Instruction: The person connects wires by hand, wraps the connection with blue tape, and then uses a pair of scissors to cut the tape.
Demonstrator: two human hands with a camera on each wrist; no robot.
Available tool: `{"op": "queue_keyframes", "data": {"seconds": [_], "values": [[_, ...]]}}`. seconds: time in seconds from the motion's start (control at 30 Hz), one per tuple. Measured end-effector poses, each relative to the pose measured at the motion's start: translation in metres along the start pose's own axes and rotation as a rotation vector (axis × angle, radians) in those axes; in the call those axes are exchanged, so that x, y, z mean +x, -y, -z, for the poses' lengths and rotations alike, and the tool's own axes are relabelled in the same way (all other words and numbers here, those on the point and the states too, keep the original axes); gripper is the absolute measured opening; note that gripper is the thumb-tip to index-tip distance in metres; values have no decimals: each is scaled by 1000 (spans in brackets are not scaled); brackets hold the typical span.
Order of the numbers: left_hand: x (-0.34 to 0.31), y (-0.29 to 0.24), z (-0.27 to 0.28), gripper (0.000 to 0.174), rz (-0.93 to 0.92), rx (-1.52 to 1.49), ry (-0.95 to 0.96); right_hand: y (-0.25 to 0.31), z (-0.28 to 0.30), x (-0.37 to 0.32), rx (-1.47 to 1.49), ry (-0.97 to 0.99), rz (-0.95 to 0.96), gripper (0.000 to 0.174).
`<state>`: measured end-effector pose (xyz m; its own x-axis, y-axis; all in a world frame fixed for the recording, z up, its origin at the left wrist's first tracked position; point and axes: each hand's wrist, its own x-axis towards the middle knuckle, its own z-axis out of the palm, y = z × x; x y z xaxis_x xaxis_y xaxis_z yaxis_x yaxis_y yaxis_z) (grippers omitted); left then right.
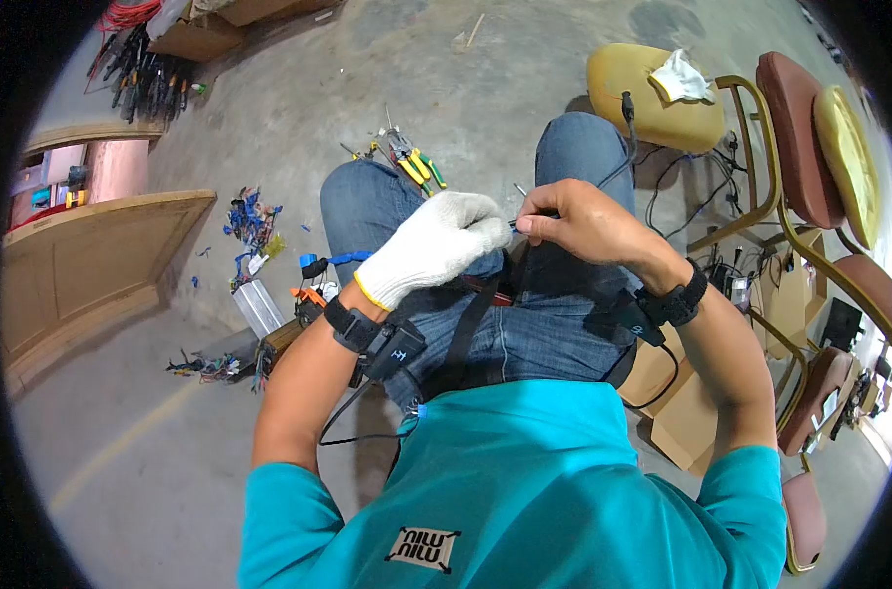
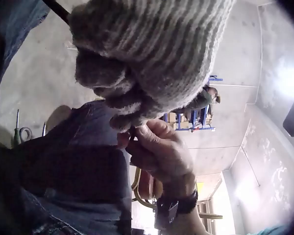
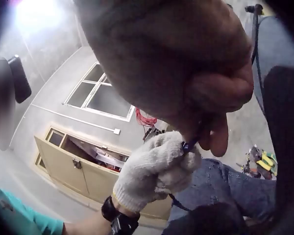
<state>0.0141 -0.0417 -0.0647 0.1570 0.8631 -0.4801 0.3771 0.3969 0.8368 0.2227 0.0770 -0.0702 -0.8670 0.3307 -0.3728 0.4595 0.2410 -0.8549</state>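
Note:
My left hand (image 1: 441, 240), in a white knit glove, is above my lap with its fingers curled round a thin dark cable (image 3: 187, 147). From the other side my bare right hand (image 1: 588, 224) pinches the same cable between thumb and fingers, close to the glove. Only a short, bluish-dark stretch shows between the two hands; the rest of it there is hidden by fingers and glove. Below the glove, a length of dark cable (image 3: 179, 202) hangs out in the right wrist view. A blue lead (image 1: 350, 257) passes by the left wrist.
Pliers with yellow-green handles (image 1: 421, 167) lie on the floor beyond my knees. Wire scraps (image 1: 252, 221) are heaped left, near a wooden cabinet (image 1: 102, 275). A yellow stool seat (image 1: 637, 93) bears a white glove (image 1: 681, 77); chairs (image 1: 799, 147) stand right.

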Motion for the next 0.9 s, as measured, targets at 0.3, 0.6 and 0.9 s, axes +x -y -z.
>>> {"op": "queue_keyframes", "data": {"seconds": [0.3, 0.6, 0.9], "values": [[-8, -15, -1, 31, -111, 39, -72, 2, -3, -1, 50, -84, 52, 24], [-1, 2, -35, 15, -340, 621, -425, -13, 2, 0, 46, -23, 70, 24], [10, 17, -33, 26, -263, 169, -348, -7, 0, 0, 163, -6, -235, 18]]}}
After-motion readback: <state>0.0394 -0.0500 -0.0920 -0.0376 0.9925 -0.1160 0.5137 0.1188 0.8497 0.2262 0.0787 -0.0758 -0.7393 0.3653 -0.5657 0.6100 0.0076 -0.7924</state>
